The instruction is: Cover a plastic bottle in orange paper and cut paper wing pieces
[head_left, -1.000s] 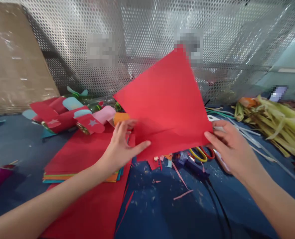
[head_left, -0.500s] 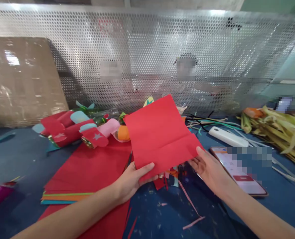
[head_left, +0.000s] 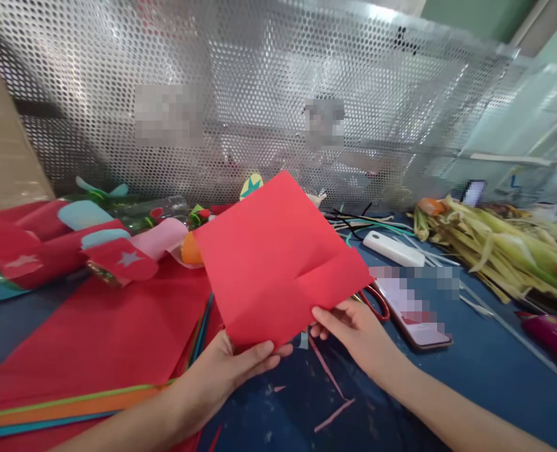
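A sheet of red paper (head_left: 269, 257) is held up over the table, tilted, with a crease and a raised flap along its right side. My left hand (head_left: 226, 370) grips its lower left edge, thumb on top and fingers underneath. Along the lower right edge, my right hand (head_left: 349, 326) pinches the sheet between thumb and fingers. Red scissor handles (head_left: 379, 304) show behind the sheet, just above my right hand; the blades are hidden. A stack of coloured paper (head_left: 109, 333), red on top, lies beneath and left of my left hand.
Red craft pieces with a star (head_left: 128, 257) lie at left. At right are a phone (head_left: 414, 314), a white stick-shaped object (head_left: 394, 248) and dry corn husks (head_left: 485, 238). Pink paper strips (head_left: 328, 370) lie on the blue table. A perforated metal panel (head_left: 259, 81) stands behind.
My right hand has slid from the paper's right corner to its lower edge, nearer my left hand. The view has turned rightward, and the red scissor handles now show.
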Demonstrator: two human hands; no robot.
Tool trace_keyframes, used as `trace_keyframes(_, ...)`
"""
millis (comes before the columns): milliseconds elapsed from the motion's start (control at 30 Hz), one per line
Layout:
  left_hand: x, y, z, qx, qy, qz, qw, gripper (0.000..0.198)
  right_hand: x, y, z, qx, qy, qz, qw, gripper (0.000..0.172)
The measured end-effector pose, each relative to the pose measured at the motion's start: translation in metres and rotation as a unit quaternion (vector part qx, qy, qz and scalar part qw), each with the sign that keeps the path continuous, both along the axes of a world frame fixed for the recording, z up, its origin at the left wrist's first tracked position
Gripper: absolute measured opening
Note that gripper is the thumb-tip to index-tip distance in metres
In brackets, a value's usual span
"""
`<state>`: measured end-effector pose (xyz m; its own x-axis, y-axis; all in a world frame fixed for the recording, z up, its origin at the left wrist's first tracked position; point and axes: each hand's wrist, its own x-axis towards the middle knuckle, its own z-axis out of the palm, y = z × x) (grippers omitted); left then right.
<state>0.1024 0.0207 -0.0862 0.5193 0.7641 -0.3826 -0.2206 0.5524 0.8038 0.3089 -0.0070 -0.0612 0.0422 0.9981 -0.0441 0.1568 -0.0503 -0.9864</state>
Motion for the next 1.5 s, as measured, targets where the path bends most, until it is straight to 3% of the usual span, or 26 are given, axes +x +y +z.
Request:
trace_keyframes(333, 0.003, 0.003, 0.004, 0.003, 0.032, 0.038, 0.999, 0.041, 0.031, 0.014, 0.01, 0.065, 0.015, -0.098, 0.993, 0.035)
trace_keyframes(567, 0.0, 0.003, -0.003, 0.048, 0.041, 0.042, 0.997, 0.034, 0.032, 0.018, 0.004, 0.102, 0.056, -0.114, 0.987, 0.033)
trace_keyframes(667, -0.001, 0.003, -0.003, 0.069, 0.018, 0.077, 0.994, 0.034, 0.031, 0.017, 0.003, 0.098, 0.031, -0.105, 0.989, 0.026)
trace_keyframes(767, -0.003, 0.007, 0.002, 0.08, 0.002, 0.141, 0.987, 0.033, 0.031, 0.017, 0.001, 0.088, 0.003, -0.106, 0.99, 0.031)
trace_keyframes(900, -0.009, 0.019, 0.012, 0.158, 0.026, 0.193, 0.968, 0.063, 0.03, 0.016, -0.002, 0.101, 0.018, -0.083, 0.991, 0.042)
trace_keyframes(1067, -0.019, 0.039, 0.025, 0.31, 0.062, 0.189, 0.93, 0.089, 0.024, 0.013, -0.001, 0.122, 0.038, -0.017, 0.992, 0.059)
trace_keyframes(1133, -0.024, 0.045, 0.027, 0.347, 0.088, 0.174, 0.917, 0.087, 0.023, 0.012, 0.0, 0.119, 0.025, -0.007, 0.993, 0.062)
trace_keyframes(1300, -0.031, 0.055, 0.026, 0.367, 0.161, 0.138, 0.906, 0.056, 0.025, 0.013, -0.002, 0.123, 0.003, 0.013, 0.992, 0.062)
trace_keyframes(1500, -0.031, 0.056, 0.022, 0.32, 0.131, 0.155, 0.926, 0.052, 0.026, 0.016, 0.0, 0.087, -0.004, -0.003, 0.996, 0.041)
